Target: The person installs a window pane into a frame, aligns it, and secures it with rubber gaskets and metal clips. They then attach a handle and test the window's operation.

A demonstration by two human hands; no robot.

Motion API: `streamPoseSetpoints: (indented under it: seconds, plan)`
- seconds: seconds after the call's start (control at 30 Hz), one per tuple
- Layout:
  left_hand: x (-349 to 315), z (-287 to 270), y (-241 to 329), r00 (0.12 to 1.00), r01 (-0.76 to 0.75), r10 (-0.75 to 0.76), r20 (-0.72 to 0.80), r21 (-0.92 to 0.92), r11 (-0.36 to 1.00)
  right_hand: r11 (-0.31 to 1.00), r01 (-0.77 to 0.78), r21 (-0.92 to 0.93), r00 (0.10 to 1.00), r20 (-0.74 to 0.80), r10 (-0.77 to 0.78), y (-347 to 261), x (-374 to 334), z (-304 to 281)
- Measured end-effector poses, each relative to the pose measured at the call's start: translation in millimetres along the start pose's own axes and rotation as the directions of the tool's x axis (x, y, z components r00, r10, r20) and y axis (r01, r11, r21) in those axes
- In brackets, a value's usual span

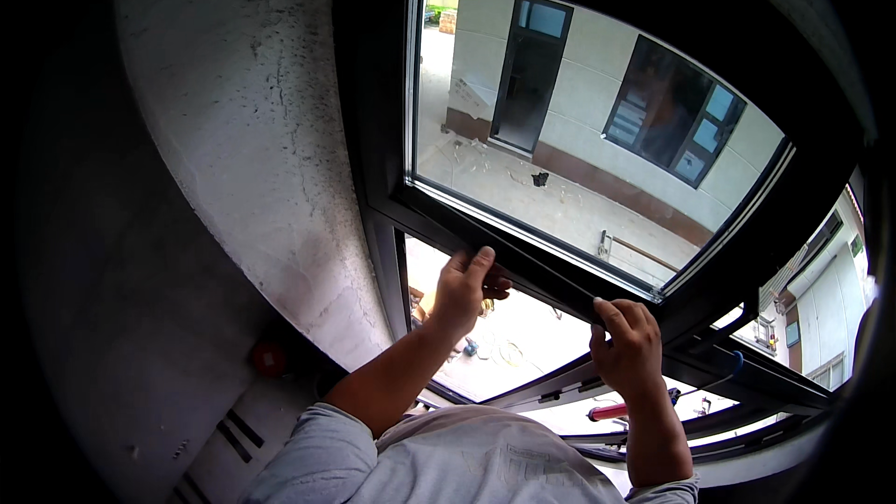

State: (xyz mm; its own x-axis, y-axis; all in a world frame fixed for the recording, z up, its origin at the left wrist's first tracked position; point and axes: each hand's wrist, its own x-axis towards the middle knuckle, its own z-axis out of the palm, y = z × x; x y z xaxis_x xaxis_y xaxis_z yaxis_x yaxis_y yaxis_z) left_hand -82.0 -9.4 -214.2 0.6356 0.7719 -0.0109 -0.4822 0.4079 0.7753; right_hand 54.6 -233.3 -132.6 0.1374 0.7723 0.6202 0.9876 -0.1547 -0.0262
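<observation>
Both my hands are raised to the lower rail of a dark window frame. A long, thin dark strip runs along that rail, below the glass pane. My left hand is closed around the strip near its middle, thumb up, with the other fingers curled underneath. Farther right, my right hand pinches the strip between thumb and fingers, close to the pane's lower right corner. Against the dark frame, the strip's edges are hard to make out.
A rough plastered wall rises at the left. Below the rail is another bright window opening. A pink-red tool lies by my right forearm, near a blue loop. A red round object sits low at the left.
</observation>
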Motion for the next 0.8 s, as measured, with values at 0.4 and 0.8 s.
streamPoseSetpoints:
  seconds: [0.4,0.8]
  plan:
    - [18,-17,16,0.995,-0.028,0.031,-0.099,0.024,0.999,0.988,0.121,-0.097,0.993,-0.005,-0.122,23,23,11]
    - [19,-10,22,0.98,-0.058,0.08,-0.183,0.119,0.991,0.975,0.134,-0.179,0.989,-0.038,-0.143,20,20,20]
